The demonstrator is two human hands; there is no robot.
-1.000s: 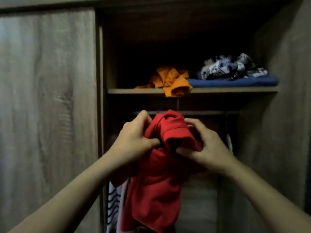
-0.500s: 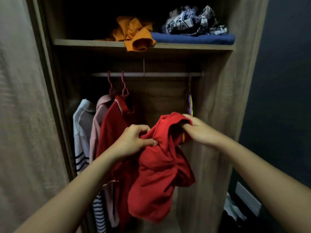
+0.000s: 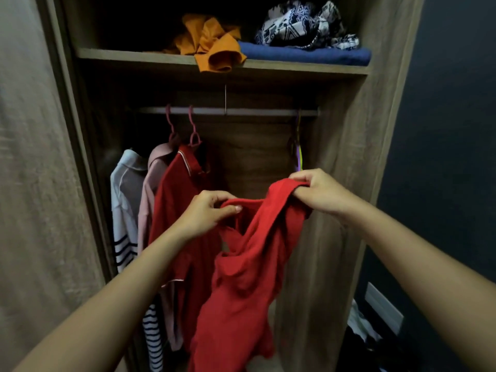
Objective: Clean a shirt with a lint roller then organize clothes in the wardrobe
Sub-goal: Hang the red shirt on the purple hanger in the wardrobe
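Held up before the open wardrobe (image 3: 346,183), the twisted red shirt (image 3: 249,269) hangs pinched at its top edge by left hand (image 3: 208,213) and right hand (image 3: 320,193); tugging the bunched cloth apart may slip either pinch.

You are holding a plain red shirt (image 3: 241,285). Hanging on the rail: a white top with dark navy stripes (image 3: 124,210), a pale pink garment (image 3: 150,189), a red shirt with white piping (image 3: 177,200), on pink hangers (image 3: 193,132). Lying on the brown wood-grain shelf (image 3: 134,55): an orange garment (image 3: 212,47), a blue folded cloth (image 3: 303,55), a black-and-white patterned fabric (image 3: 300,22).
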